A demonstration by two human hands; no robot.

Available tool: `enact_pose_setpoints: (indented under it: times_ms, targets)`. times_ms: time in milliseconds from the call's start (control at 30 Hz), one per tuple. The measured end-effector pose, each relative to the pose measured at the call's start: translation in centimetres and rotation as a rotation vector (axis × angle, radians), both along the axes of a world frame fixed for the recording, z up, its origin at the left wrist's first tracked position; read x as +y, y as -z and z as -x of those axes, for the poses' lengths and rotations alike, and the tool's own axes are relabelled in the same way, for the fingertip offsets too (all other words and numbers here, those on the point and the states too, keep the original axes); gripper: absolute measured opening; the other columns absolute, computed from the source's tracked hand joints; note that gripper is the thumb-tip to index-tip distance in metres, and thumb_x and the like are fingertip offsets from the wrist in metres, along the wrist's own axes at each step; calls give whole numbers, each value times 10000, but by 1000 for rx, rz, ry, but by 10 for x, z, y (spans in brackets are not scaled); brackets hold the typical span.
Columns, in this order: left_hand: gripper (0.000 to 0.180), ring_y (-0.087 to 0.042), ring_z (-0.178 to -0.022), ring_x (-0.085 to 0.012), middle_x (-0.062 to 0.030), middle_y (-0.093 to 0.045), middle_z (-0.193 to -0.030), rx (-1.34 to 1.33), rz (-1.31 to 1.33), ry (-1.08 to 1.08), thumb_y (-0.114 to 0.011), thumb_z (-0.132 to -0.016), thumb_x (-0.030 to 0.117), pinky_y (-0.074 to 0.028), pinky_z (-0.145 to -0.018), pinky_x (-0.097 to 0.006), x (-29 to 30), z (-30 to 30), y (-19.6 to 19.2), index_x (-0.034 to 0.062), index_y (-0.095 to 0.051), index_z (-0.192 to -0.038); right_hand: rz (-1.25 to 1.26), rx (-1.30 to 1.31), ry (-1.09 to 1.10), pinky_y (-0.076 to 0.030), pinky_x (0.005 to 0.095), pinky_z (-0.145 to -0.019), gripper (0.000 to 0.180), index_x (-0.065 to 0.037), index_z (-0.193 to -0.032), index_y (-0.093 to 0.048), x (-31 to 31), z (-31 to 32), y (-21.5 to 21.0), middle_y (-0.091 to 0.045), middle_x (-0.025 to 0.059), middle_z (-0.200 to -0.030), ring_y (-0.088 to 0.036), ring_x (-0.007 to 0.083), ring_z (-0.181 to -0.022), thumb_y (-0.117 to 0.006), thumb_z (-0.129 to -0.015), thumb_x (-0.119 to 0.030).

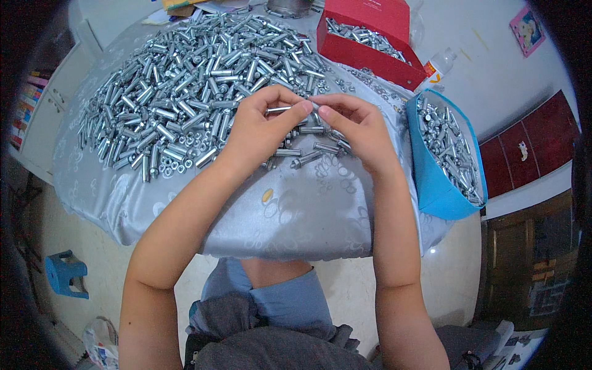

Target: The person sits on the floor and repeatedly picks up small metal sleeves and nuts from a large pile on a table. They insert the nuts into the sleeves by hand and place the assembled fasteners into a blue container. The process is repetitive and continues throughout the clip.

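Left hand (256,126) and right hand (354,123) pinch one small metal bolt (279,110) together over the tabletop (296,209), beside the bolt pile (197,80). Red box (370,37) far right, blue bag (441,154) right edge, both apparently holding similar parts.

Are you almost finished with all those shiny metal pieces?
Not nearly. Some look done: the blue bin and the red box already hold metal pieces. In hand now: the left hand and right hand pinch one small metal piece together. Left: the big pile of metal sleeves on the table.
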State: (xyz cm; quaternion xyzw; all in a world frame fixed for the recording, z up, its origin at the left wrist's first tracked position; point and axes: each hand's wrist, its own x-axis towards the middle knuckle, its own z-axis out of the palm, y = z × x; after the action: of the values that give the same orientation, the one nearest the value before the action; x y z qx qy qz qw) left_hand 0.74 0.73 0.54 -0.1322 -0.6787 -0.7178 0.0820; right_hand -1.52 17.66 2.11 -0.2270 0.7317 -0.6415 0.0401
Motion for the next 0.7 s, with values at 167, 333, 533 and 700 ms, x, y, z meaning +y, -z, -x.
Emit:
enact_pose_setpoints:
  times_ms: [167,333,533,700]
  targets:
    - [147,-523,-680,-59,-16,-589,-740,-41,24,19,-629,-772,164,-419,-627,-194,0,-2,-3,25,-593,-804,-23,42,-1,-420,223,-722,195,-8,-942,-626,1,-1,-1,-622,61,-906,-538,98,-805,-601,-789,-127]
    - [137,-464,-593,-34,16,-559,-691,-91,32,11,-626,-763,170,-352,-531,-178,-1,-1,-1,46,-599,-814,-6,21,-8,-423,224,-731,191,-3,-946,-624,2,-1,-3,-625,65,-912,-542,99,-811,-588,-795,-115]
    - [138,-414,-528,-20,42,-511,-636,-63,37,-5,-619,-768,184,-304,-465,-172,0,0,4,61,-601,-828,-18,21,-14,-423,224,-742,187,2,-945,-623,2,-1,-1,-626,67,-902,-545,100,-823,-581,-798,-107]
    - [148,-382,-494,-9,59,-484,-625,-22,73,-28,-585,-798,218,-270,-422,-166,-1,3,6,73,-594,-826,-45,60,-19,-427,223,-723,201,1,-956,-618,1,-1,1,-620,65,-899,-545,97,-804,-595,-790,-108]
